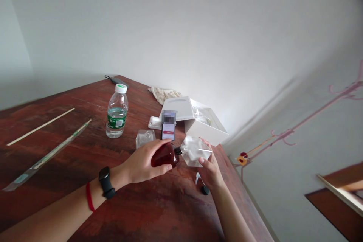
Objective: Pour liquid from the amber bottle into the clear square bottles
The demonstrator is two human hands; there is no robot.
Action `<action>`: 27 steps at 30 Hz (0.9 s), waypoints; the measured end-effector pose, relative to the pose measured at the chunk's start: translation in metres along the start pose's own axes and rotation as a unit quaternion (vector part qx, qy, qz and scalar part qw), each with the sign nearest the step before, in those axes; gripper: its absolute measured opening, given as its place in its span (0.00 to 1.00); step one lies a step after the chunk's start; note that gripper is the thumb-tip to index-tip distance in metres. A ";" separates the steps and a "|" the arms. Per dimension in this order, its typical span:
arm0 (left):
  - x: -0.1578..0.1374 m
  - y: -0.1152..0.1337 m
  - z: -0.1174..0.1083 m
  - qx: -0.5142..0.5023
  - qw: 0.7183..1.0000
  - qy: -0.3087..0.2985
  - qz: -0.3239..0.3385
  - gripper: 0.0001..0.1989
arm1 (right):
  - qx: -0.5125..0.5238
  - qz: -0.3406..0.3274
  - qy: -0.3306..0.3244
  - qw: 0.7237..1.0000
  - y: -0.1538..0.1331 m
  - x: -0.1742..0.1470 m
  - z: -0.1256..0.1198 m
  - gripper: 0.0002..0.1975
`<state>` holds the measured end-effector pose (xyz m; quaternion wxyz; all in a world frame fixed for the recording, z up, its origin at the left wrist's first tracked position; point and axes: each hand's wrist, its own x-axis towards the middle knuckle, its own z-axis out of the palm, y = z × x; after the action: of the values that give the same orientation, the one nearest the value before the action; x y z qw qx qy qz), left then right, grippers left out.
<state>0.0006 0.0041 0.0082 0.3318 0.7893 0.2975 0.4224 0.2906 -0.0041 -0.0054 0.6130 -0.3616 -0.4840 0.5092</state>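
Note:
My left hand (150, 162) is wrapped round a dark red-brown bottle (168, 155), which lies tilted on its side with its black ribbed neck pointing right. My right hand (209, 164) grips a clear faceted bottle (194, 152) by its far side, its mouth turned left. The two mouths meet or nearly meet; I cannot tell whether they touch. Below them on the table lie a black cap (205, 190) and a small clear plastic piece (197, 177). Behind my left hand sits another clear faceted container (145, 137), partly hidden by the fingers.
A phone (169, 131) leans against a white box lid (177, 106), beside an open white box (205, 126). To the left stands a water bottle (116, 115). A bare stick (41, 126) and wrapped chopsticks (53, 153) lie farther left on the wooden table (127, 211).

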 end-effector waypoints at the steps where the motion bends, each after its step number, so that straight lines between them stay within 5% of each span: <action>1: 0.000 0.000 0.000 0.000 1.000 0.001 0.001 0.35 | 0.001 0.000 0.001 1.000 0.000 0.000 -0.001 0.39; 27: 0.002 0.001 -0.001 -0.009 1.000 -0.004 -0.011 0.35 | 0.012 -0.002 -0.008 1.000 0.002 0.001 -0.004 0.39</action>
<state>0.0009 0.0050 0.0101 0.3448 0.7847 0.3008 0.4181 0.2936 -0.0023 -0.0078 0.6147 -0.3493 -0.4835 0.5162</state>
